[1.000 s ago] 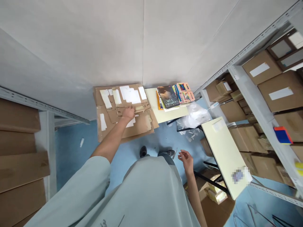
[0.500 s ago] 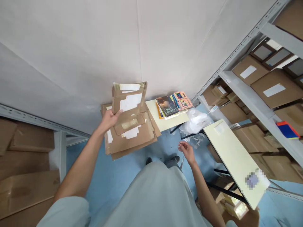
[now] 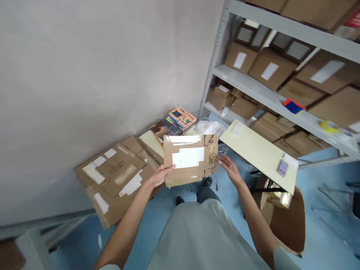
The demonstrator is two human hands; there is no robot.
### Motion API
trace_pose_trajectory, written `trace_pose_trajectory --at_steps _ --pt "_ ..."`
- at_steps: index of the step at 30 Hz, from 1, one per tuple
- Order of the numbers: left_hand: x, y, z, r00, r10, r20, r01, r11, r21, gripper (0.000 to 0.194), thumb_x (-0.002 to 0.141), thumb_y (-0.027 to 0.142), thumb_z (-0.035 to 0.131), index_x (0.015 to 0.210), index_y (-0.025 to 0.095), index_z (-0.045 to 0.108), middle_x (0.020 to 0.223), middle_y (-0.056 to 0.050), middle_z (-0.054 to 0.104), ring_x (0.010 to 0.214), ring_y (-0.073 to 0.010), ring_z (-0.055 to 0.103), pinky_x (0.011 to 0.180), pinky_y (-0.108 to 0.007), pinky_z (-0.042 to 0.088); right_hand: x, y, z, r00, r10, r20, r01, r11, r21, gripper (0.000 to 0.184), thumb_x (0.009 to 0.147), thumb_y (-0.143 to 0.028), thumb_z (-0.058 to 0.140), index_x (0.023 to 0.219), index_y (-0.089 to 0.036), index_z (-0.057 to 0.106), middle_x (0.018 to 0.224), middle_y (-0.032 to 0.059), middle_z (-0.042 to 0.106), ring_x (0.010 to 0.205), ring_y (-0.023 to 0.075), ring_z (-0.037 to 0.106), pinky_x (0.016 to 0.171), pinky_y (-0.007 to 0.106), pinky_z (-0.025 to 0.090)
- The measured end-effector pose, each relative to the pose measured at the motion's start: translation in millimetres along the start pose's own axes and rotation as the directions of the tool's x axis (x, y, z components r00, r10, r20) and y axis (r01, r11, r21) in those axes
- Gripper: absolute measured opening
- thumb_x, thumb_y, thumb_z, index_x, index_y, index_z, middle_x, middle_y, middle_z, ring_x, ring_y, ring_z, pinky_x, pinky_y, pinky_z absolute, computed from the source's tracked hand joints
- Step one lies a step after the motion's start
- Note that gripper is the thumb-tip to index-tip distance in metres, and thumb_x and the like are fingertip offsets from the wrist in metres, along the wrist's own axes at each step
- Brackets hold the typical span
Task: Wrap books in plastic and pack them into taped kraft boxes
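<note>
A flattened cardboard box (image 3: pixel 187 171) with white labels and strips of clear tape is held up in front of me. My left hand (image 3: pixel 159 175) grips its left edge, thumb on the front face. At its right edge is my right hand (image 3: pixel 228 168), fingers stretched out and apart; whether the fingertips touch the cardboard is hard to tell. To the left, below the wall, lies a pile of larger flattened cardboard sheets (image 3: pixel 119 204) with white labels and tape.
Books (image 3: pixel 165 128) lie on a pale table (image 3: pixel 148 139) behind the cardboard, beside a white plastic bag (image 3: pixel 209 128). A second pale table (image 3: pixel 253 157) stands to the right, with an open carton (image 3: pixel 292 221) below it. Metal shelving (image 3: pixel 244 80) with boxes fills the upper right.
My left hand has brought the flattened box rightward, off the pile and in front of my body, turning it sideways. My right hand has come up to its right edge. The view has swung right.
</note>
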State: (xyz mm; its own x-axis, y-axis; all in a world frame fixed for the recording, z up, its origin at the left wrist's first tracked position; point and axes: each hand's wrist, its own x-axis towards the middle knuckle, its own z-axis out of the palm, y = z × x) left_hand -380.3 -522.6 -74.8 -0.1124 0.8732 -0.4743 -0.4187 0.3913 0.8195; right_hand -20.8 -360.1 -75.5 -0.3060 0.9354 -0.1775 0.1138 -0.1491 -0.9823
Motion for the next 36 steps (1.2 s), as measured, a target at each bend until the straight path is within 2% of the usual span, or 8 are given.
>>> trace_pose_trajectory --at_steps 5,11,15,21,25,29,33,36 --pt "55.4 -18.5 62.5 0.976 -0.117 0.183 0.109 0.992 0.057 0.077 0.058 0.064 0.104 0.117 0.02 0.082 0.123 -0.017 0.084 0.128 -0.0429 0.076 0.114 -0.058 0.061 -14.0 16.5 -80.8 0.957 0.08 -0.278 -0.064 0.996 0.066 0.086 0.062 -0.066 0.102 0.133 -0.027 0.077 0.137 0.0143 0.08 0.134 0.0405 0.071 0.117 0.061 0.055" --pt "125.7 -15.4 146.8 0.943 -0.221 0.247 0.17 0.962 0.213 0.077 0.06 0.06 0.105 0.123 0.022 0.081 0.128 -0.016 0.083 0.13 -0.0414 0.075 0.113 -0.053 0.059 -32.1 43.2 -159.9 0.953 0.147 -0.264 -0.069 0.957 0.283 0.064 0.07 -0.069 0.098 0.11 -0.023 0.082 0.109 0.0105 0.087 0.106 0.0356 0.079 0.103 0.051 0.06" --pt "194.1 -8.5 237.5 0.938 -0.143 0.315 0.055 0.961 0.271 0.082 0.065 0.057 0.104 0.133 0.021 0.076 0.134 -0.015 0.081 0.133 -0.0387 0.073 0.116 -0.051 0.056 -21.1 58.5 -220.7 0.897 0.164 -0.41 -0.03 0.949 0.313 0.062 0.067 -0.072 0.099 0.101 -0.023 0.079 0.101 0.0105 0.087 0.097 0.0341 0.08 0.095 0.048 0.06" --pt "309.9 -4.9 383.7 0.951 -0.059 0.303 -0.076 0.906 0.416 0.081 0.061 0.068 0.1 0.12 0.017 0.077 0.126 -0.016 0.083 0.131 -0.0416 0.072 0.115 -0.053 0.054 27.4 74.0 -325.9 0.807 0.126 -0.577 0.04 0.963 0.266 0.066 0.068 -0.078 0.093 0.103 -0.025 0.074 0.106 0.0102 0.086 0.103 0.0337 0.078 0.101 0.049 0.059" --pt "363.4 -6.5 454.0 0.93 -0.049 0.365 -0.134 0.879 0.458 0.081 0.06 0.068 0.101 0.12 0.019 0.077 0.127 -0.014 0.083 0.131 -0.0397 0.072 0.117 -0.051 0.054 55.8 80.6 -387.6 0.75 0.089 -0.656 0.031 0.985 0.169 0.066 0.073 -0.083 0.085 0.104 -0.027 0.07 0.105 0.0096 0.083 0.103 0.0329 0.075 0.1 0.049 0.06" --pt "395.6 -10.2 493.9 0.929 -0.041 0.368 -0.168 0.839 0.517 0.077 0.06 0.061 0.102 0.119 0.017 0.078 0.13 -0.016 0.082 0.131 -0.0398 0.072 0.119 -0.052 0.052 79.2 83.3 -431.6 0.757 0.045 -0.652 0.006 0.997 0.075 0.057 0.086 -0.08 0.074 0.108 -0.027 0.069 0.116 0.011 0.08 0.112 0.0321 0.072 0.104 0.048 0.058" --pt "419.4 -15.2 514.5 0.933 -0.012 0.361 -0.208 0.798 0.566 0.068 0.063 0.058 0.099 0.113 0.017 0.08 0.129 -0.017 0.082 0.136 -0.0408 0.069 0.122 -0.053 0.048 106.8 88.3 -456.9 0.765 0.076 -0.639 -0.049 0.997 0.06 0.053 0.087 -0.078 0.071 0.098 -0.028 0.063 0.11 0.01 0.076 0.11 0.0311 0.068 0.095 0.044 0.06" --pt "433.1 -17.5 524.1 0.943 -0.013 0.334 -0.194 0.792 0.579 0.062 0.064 0.055 0.096 0.11 0.016 0.081 0.124 -0.016 0.083 0.134 -0.0407 0.07 0.123 -0.054 0.047 126.3 95.6 -468.6 0.782 0.08 -0.618 -0.064 0.997 0.048 0.049 0.089 -0.076 0.068 0.095 -0.028 0.06 0.103 0.0058 0.071 0.106 0.0277 0.065 0.099 0.043 0.058"
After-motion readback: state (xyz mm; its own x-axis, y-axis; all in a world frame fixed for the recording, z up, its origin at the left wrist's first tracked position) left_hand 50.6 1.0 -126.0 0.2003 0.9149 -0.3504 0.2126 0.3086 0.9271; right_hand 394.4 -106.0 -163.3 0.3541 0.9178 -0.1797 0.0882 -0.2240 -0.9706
